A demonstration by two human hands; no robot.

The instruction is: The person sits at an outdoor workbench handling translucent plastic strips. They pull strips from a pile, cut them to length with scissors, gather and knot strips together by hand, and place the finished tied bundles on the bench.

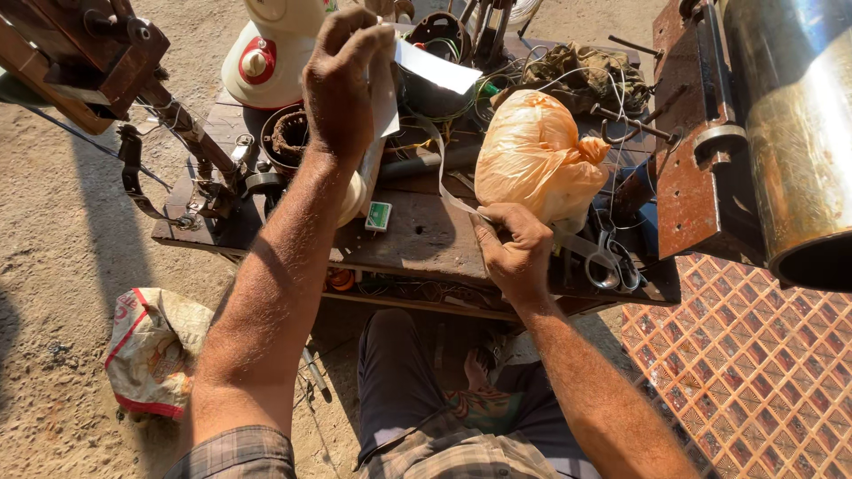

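Note:
My left hand (342,84) is raised over the low wooden bench (417,239), fingers closed on the upper end of a white paper sheet (435,69). A narrow white strip (441,173) runs down from that sheet to my right hand (515,253), which pinches its lower end near the bench's front edge. Metal scissors (608,262) lie on the bench just right of my right hand. An orange plastic bag (537,155), tied and full, sits just behind that hand.
A white appliance base with a red knob (266,53), a round motor winding (288,137), tangled wires (497,84) and a small green packet (379,215) crowd the bench. A rusty machine with a metal cylinder (790,133) stands right. A sack (151,350) lies on sandy ground left.

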